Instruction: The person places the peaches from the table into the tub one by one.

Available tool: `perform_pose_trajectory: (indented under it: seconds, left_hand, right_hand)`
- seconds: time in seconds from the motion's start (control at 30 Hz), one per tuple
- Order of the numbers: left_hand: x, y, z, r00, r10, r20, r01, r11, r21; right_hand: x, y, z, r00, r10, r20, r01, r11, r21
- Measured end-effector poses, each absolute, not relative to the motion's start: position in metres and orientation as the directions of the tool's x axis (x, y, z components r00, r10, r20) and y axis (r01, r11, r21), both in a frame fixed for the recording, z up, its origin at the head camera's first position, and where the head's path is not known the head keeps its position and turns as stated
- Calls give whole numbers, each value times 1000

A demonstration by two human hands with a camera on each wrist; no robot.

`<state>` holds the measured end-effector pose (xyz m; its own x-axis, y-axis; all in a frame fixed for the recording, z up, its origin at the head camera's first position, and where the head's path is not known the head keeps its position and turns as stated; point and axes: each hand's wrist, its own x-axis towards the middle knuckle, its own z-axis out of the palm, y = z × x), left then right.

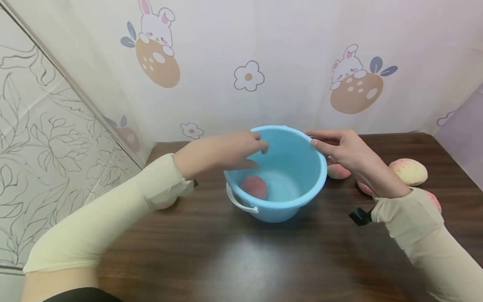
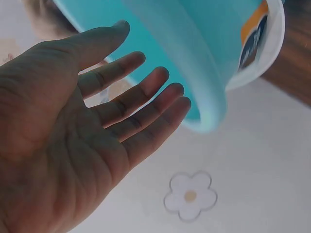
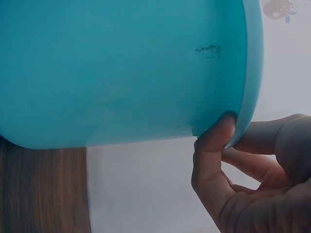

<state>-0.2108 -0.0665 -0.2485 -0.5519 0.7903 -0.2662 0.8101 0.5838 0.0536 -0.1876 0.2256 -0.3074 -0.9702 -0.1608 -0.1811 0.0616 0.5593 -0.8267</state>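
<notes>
Bucket (image 1: 292,165), head view: on table (image 1: 313,251), one peach (image 1: 254,187) inside toward eight o'clock. Left hand (image 1: 235,150) reaches over the rim (image 1: 277,204) at ten o'clock; right hand (image 1: 347,152) pinches it at two. Left wrist view: fingers (image 2: 138,93) spread, slightly bent. Right wrist view: pinched rim at four o'clock.

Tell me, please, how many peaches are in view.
6: one peach in the bucket, four around the right hand and cuff, one partly behind the left cuff; more may be hidden.
</notes>
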Motion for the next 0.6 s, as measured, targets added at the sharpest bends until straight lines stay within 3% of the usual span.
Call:
perform_pose_trajectory:
  seconds: [0.43,0.6]
  left_hand:
    - [-213,-104,-228,-736,661,-146,654,750,102]
    - [-217,-122,-230,-773,630,-74,624,777,86]
  right_hand:
    - [-187,225,-306,-973,-171,-157,33,566,-824]
    - [-186,225,-306,-973,-173,-155,34,556,-831]
